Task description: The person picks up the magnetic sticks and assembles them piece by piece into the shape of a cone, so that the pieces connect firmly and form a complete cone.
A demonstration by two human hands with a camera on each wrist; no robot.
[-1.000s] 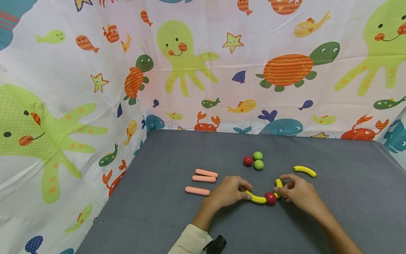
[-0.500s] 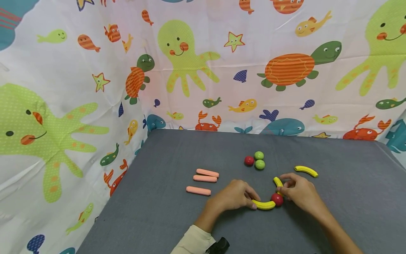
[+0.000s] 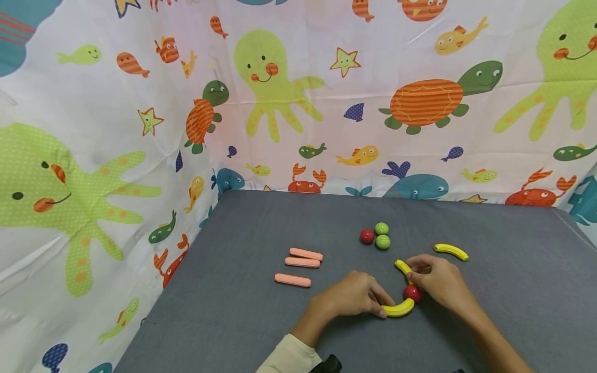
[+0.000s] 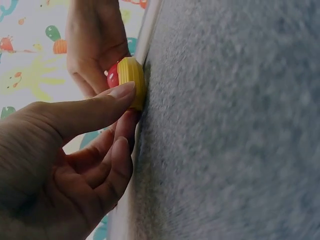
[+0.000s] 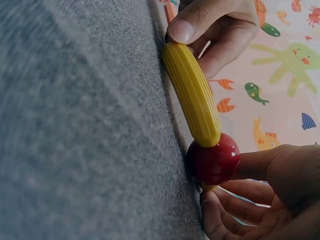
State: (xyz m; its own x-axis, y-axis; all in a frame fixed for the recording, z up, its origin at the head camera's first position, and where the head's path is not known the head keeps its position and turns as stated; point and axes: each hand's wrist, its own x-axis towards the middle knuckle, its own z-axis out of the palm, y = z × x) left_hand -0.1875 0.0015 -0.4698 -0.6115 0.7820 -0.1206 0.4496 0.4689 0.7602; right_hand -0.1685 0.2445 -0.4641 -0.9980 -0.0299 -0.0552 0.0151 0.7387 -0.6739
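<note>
Near yellow banana piece [image 3: 398, 309] lies low on the grey table [image 3: 517, 290] in the head view, its left end pinched between thumb and fingers of our left hand [image 3: 356, 294]. Its other end touches a red ball [image 3: 412, 293], which also meets the far yellow banana piece [image 3: 402, 267], held in our right hand [image 3: 437, 281]. Beyond, we see a second red ball [image 3: 367, 237] beside two green balls [image 3: 383, 242], a third banana piece [image 3: 451, 252] to the right and three pink sticks [image 3: 292, 280] to the left.

From the left wrist, we see our left thumb pressed on the near piece, the red ball showing behind it.

From the right wrist, we see the near piece slanting from our left fingertips down to the red ball; only a sliver of the far piece shows by our right fingertips.
</note>
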